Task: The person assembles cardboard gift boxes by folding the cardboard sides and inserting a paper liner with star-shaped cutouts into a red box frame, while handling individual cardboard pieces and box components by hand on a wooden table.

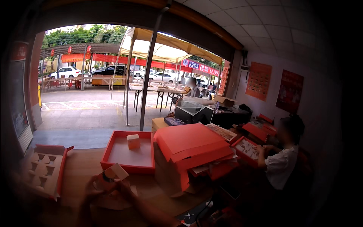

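Both of my hands hold a small orange and cream cardboard box (109, 175) above the wooden table. Its cream flap stands raised at the top, and a dark round shape shows at its side. My left hand (93, 187) grips it from the left. My right hand (120, 185) has its fingers on the lower right side. Just beyond them lies a red box tray (127, 168) with a pale bottom, and a small closed cream and orange box (133, 142) stands inside it. Under my hands are more cardboard pieces (113, 201), dim and partly hidden.
At left lies a red box with a cream insert (54, 170) of cut openings. A stack of red cardboard sheets (192, 139) rises on the right. Farther right, a person (283, 161) handles things in another red box (246, 150). A metal pole (149, 79) stands beyond the table.
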